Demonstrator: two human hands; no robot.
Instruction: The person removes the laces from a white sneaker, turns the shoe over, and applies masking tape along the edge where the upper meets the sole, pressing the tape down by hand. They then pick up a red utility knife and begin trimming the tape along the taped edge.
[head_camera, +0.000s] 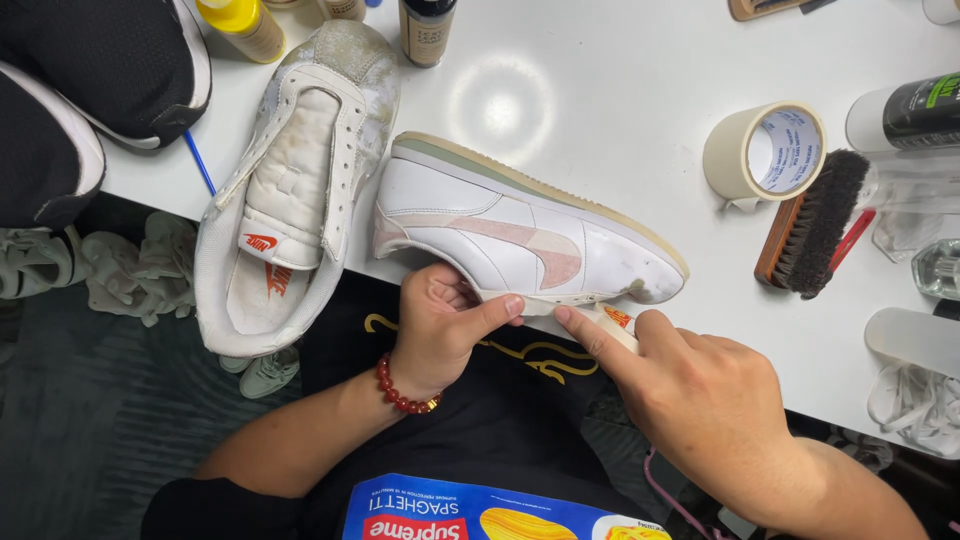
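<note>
At table edge, both hands' grip, left hand (440, 330) and right hand (690, 390), pinched on white sneaker (520, 240).

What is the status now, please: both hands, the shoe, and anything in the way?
Left hand and right hand pinching the white shoe at its opening. Shoe lies on its side at table edge. Second shoe touching its heel; nothing blocking.
</note>
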